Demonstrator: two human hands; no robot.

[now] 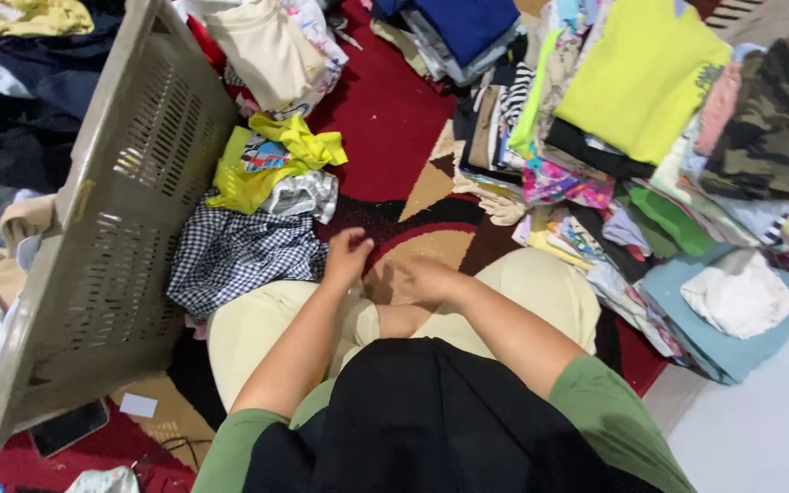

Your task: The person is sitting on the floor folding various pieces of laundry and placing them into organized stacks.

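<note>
Two hands are meeting empty over the rug (pixel 385 137) between the knees; the left hand (pixel 347 257), fingers loosely curled and holding nothing, is sitting nearer the checked cloth (pixel 241 256) (lying just leftward, beside the basket (pixel 130 183)), the right hand (pixel 417 279) relaxed.

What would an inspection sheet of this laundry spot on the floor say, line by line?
Surface: red patterned carpet; pale floor at right.
Job's things: checked cloth and yellow garment lie crumpled near the left hand.
Clutter: folded clothes stacks at right; beige laundry basket tipped at left, with loose garments beyond it.
Grippers: left hand and right hand rest low between the knees, holding nothing that can be made out.
Cables: a thin dark cable beside a phone.
Surroundings: nothing seen beyond the clothes.
</note>
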